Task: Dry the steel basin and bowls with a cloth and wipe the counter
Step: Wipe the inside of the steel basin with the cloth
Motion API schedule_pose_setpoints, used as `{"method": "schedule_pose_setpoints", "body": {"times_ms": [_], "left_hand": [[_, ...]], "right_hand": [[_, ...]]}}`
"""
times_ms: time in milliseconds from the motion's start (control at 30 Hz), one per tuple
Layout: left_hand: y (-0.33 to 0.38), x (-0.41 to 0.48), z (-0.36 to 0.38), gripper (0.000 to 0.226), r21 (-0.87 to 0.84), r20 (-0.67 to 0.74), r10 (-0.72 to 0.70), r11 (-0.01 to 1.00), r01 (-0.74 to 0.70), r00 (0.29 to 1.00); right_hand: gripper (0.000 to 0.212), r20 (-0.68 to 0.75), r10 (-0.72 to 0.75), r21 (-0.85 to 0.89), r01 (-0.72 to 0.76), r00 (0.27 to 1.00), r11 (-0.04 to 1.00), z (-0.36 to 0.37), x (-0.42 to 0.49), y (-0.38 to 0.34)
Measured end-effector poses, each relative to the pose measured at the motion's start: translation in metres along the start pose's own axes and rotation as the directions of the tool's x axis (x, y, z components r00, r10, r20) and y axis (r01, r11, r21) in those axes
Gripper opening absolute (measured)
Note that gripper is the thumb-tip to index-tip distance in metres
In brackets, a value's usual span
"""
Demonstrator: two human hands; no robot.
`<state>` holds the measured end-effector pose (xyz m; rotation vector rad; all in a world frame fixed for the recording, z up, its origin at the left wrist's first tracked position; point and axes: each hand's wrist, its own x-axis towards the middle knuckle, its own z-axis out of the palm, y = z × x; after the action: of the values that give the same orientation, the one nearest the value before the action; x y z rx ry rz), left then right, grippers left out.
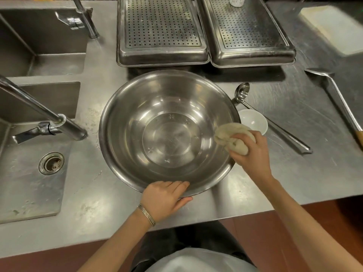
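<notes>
Where the steel desk meets the sinks, one large steel basin sits at centre, upright and empty. Left hand: grasping the basin's near rim, thumb outside, fingers over the edge; bangle at the wrist. Right hand: clenched around a bunched beige cloth, pressed to the basin's right inner wall. Small white bowl: just beside the basin's right rim. Ladle and spatula: lying on the desk further right. Two perforated steel trays: behind the basin.
</notes>
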<state>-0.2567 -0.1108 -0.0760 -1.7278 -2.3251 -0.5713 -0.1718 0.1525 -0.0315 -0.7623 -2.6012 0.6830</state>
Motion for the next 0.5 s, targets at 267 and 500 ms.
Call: {"method": "schedule_pose_setpoints", "body": {"times_ms": [267, 500], "left_hand": [[0.001, -0.027, -0.021, 0.044, 0.002, 0.04, -0.052, 0.999, 0.052, 0.998], [0.001, -0.048, -0.042, 0.036, -0.027, 0.164, -0.218, 0.974, 0.225, 0.962]], "right_hand": [[0.035, -0.012, -0.188, 0.027, 0.189, 0.982, 0.982, -0.046, -0.042, 0.033], [0.043, 0.144, -0.003, 0.061, -0.005, 0.99, 0.998, -0.004, -0.065, 0.053]]}}
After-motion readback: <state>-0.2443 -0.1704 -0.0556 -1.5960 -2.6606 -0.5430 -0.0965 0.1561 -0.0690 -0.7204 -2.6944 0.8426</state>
